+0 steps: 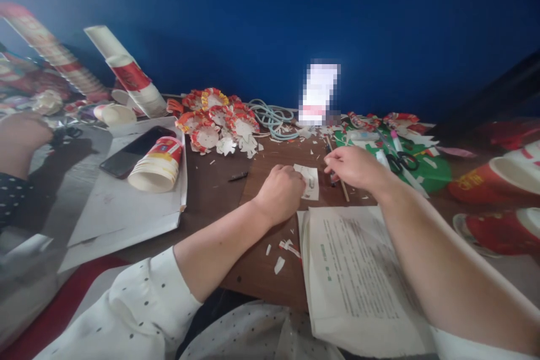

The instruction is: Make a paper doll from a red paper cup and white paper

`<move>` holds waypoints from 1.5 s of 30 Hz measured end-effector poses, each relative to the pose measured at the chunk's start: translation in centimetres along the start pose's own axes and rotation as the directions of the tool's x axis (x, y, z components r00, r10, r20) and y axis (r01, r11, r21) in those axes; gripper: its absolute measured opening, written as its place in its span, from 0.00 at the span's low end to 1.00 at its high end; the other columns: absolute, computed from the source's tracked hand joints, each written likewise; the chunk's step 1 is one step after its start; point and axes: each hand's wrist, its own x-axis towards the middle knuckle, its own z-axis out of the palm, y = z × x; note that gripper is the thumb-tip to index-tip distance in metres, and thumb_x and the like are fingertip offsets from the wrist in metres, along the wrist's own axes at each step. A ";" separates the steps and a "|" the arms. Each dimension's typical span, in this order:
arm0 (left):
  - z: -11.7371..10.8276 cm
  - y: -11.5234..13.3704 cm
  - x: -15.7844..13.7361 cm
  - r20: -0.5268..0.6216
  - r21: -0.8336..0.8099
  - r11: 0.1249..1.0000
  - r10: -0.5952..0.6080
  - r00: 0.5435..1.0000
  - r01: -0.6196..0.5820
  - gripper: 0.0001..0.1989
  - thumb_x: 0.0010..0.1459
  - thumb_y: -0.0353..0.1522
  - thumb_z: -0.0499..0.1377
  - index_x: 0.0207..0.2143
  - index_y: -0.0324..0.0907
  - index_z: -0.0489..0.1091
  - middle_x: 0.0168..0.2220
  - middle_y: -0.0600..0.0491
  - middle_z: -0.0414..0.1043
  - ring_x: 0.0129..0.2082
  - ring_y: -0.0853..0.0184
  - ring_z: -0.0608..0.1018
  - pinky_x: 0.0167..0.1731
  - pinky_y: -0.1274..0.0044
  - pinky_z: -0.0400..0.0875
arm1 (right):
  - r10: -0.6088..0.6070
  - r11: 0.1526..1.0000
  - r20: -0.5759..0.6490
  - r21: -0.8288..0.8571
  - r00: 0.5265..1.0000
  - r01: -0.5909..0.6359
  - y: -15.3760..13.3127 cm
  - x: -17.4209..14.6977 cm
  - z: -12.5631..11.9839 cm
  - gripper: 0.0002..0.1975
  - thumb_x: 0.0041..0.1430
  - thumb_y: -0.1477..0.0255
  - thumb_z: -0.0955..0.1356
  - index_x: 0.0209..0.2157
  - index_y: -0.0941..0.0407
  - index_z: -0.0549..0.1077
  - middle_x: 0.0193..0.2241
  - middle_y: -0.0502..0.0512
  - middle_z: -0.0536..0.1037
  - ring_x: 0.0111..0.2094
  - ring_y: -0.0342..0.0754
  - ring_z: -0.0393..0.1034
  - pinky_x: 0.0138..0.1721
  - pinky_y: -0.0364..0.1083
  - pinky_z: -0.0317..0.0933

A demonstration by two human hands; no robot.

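Note:
My left hand (282,191) rests closed on the brown table, fingers curled at the left edge of a small white paper slip (311,184) with a dark drawing or print on it. Whatever its fingers may hold is hidden. Just right of the slip, my right hand (353,169) is closed in a pinch at a dark pen (333,181), mostly covered by the fingers. A thin wooden stick (345,192) passes beneath that hand. Below my right forearm lies a stack of printed sheets (350,270).
Red-and-white cut paper cups (219,124) pile up at the back, beside a pale blue cord (274,118). To the left are a phone (130,154), stacked cups (157,166) and another person's hand (25,132). Black-handled scissors (403,162) lie on green material (439,171) at right.

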 end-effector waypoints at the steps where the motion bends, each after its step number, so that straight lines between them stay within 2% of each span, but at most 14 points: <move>1: 0.0 0.0 0.0 -0.006 0.000 1.000 -0.003 1.000 0.003 0.11 0.58 0.27 0.50 0.33 0.37 0.73 0.33 0.45 0.75 0.40 0.60 0.73 0.42 0.69 0.63 | -0.023 0.999 0.014 -0.040 1.000 0.024 -0.1 0.0 0.3 0.09 0.56 0.67 0.64 0.33 0.55 0.75 0.27 0.53 0.79 0.26 0.45 0.73 0.28 0.41 0.60; 4: 0.0 0.1 0.1 -0.003 0.000 1.000 -0.011 1.000 0.011 0.11 0.57 0.26 0.51 0.33 0.38 0.74 0.33 0.47 0.75 0.40 0.60 0.73 0.43 0.69 0.62 | -0.066 0.992 -0.001 -0.110 0.998 0.065 -0.7 -0.1 1.5 0.15 0.50 0.62 0.69 0.38 0.56 0.75 0.27 0.55 0.79 0.31 0.48 0.73 0.31 0.42 0.60; 9: -0.1 0.2 0.0 0.006 -0.003 1.000 -0.013 1.000 0.013 0.10 0.56 0.26 0.53 0.32 0.40 0.74 0.35 0.47 0.76 0.42 0.61 0.73 0.45 0.69 0.62 | -0.010 0.997 -0.014 -0.071 1.000 0.009 -1.0 -0.3 2.4 0.28 0.42 0.62 0.73 0.46 0.58 0.71 0.31 0.55 0.79 0.32 0.47 0.72 0.31 0.42 0.59; 14: 0.2 0.1 -0.1 -0.057 -0.030 0.999 -0.012 0.998 0.010 0.10 0.57 0.28 0.53 0.32 0.39 0.75 0.35 0.48 0.76 0.42 0.60 0.73 0.44 0.68 0.63 | -0.043 0.999 0.042 0.012 0.998 0.043 -1.3 -0.7 2.3 0.12 0.44 0.69 0.71 0.34 0.57 0.75 0.24 0.51 0.77 0.26 0.43 0.69 0.26 0.40 0.55; 16: 0.4 -0.4 0.0 -0.126 -0.093 0.996 -0.020 0.992 0.009 0.11 0.58 0.29 0.52 0.33 0.40 0.75 0.34 0.48 0.77 0.41 0.61 0.74 0.44 0.69 0.64 | -0.071 0.997 0.050 0.036 0.996 0.069 -1.3 -0.8 2.2 0.06 0.46 0.68 0.70 0.25 0.56 0.73 0.20 0.49 0.74 0.23 0.41 0.66 0.24 0.40 0.53; 18: 0.6 -1.1 0.2 -0.265 -0.207 0.978 -0.069 0.962 0.013 0.12 0.60 0.30 0.51 0.36 0.41 0.75 0.37 0.49 0.77 0.42 0.63 0.74 0.46 0.70 0.64 | -0.084 0.991 0.048 0.108 0.995 0.079 -1.2 -0.8 2.0 0.09 0.46 0.66 0.70 0.21 0.57 0.70 0.18 0.48 0.71 0.20 0.40 0.62 0.22 0.40 0.52; 20: 0.8 -2.0 0.5 -0.444 -0.355 0.934 -0.193 0.875 0.026 0.13 0.61 0.32 0.51 0.40 0.41 0.74 0.41 0.48 0.76 0.44 0.65 0.74 0.48 0.72 0.64 | -0.053 0.965 0.056 0.260 0.997 0.037 -1.1 -0.7 1.8 0.12 0.45 0.63 0.71 0.21 0.56 0.69 0.17 0.47 0.70 0.19 0.39 0.60 0.21 0.40 0.52; 22: 1.0 -2.9 0.9 -0.513 -0.524 0.848 -0.390 0.765 0.081 0.14 0.61 0.36 0.52 0.42 0.39 0.74 0.42 0.48 0.76 0.44 0.64 0.74 0.48 0.73 0.65 | 0.004 0.905 0.081 0.425 0.997 -0.038 -1.0 -0.6 1.6 0.14 0.43 0.61 0.72 0.23 0.56 0.69 0.17 0.46 0.69 0.18 0.39 0.59 0.20 0.40 0.52; 24: 1.2 -3.6 1.5 -0.407 -0.710 0.692 -0.553 0.727 0.129 0.17 0.59 0.40 0.53 0.40 0.38 0.74 0.40 0.47 0.76 0.40 0.64 0.76 0.42 0.75 0.68 | 0.050 0.841 0.094 0.532 0.994 -0.093 -0.9 -0.5 1.4 0.15 0.41 0.60 0.73 0.24 0.56 0.70 0.17 0.46 0.67 0.19 0.39 0.59 0.20 0.40 0.52; 28: 1.5 -4.1 3.0 -0.106 -0.921 0.366 -0.565 0.818 0.134 0.21 0.54 0.44 0.58 0.41 0.37 0.74 0.37 0.48 0.77 0.36 0.64 0.77 0.37 0.77 0.69 | 0.065 0.794 0.094 0.598 0.994 -0.108 -0.8 -0.3 1.4 0.16 0.39 0.61 0.74 0.25 0.56 0.71 0.16 0.46 0.66 0.19 0.38 0.57 0.19 0.39 0.49; 30: 1.6 -4.1 3.9 0.018 -0.944 0.277 -0.497 0.867 0.179 0.20 0.48 0.42 0.64 0.39 0.37 0.75 0.34 0.48 0.77 0.34 0.64 0.77 0.35 0.77 0.70 | 0.053 0.785 0.081 0.613 0.995 -0.092 -0.7 -0.3 1.3 0.15 0.40 0.61 0.74 0.25 0.57 0.71 0.17 0.46 0.66 0.19 0.38 0.57 0.19 0.39 0.49; 33: 1.9 -4.1 4.9 0.153 -0.954 0.167 -0.444 0.883 0.249 0.19 0.41 0.38 0.68 0.36 0.37 0.76 0.30 0.49 0.77 0.29 0.64 0.77 0.32 0.75 0.70 | 0.028 0.777 0.053 0.627 0.998 -0.055 -0.4 -0.1 1.3 0.15 0.41 0.61 0.73 0.25 0.57 0.70 0.17 0.46 0.66 0.18 0.38 0.56 0.19 0.39 0.48; 39: 2.6 -3.9 5.3 0.205 -0.974 -0.180 -0.427 0.881 0.140 0.23 0.36 0.36 0.71 0.36 0.34 0.76 0.27 0.49 0.77 0.26 0.66 0.77 0.34 0.73 0.72 | -0.050 0.738 -0.026 0.673 0.998 0.055 -0.2 0.0 1.7 0.16 0.43 0.58 0.72 0.27 0.57 0.73 0.17 0.45 0.67 0.19 0.38 0.56 0.19 0.39 0.48; 45: 2.3 -4.1 5.1 0.237 -0.926 -0.363 -0.343 0.909 0.105 0.24 0.34 0.32 0.72 0.37 0.32 0.75 0.29 0.46 0.77 0.28 0.63 0.79 0.37 0.71 0.73 | -0.039 0.709 -0.063 0.701 0.997 0.071 -0.8 0.0 2.4 0.18 0.41 0.56 0.73 0.25 0.58 0.73 0.15 0.46 0.67 0.18 0.39 0.56 0.20 0.41 0.50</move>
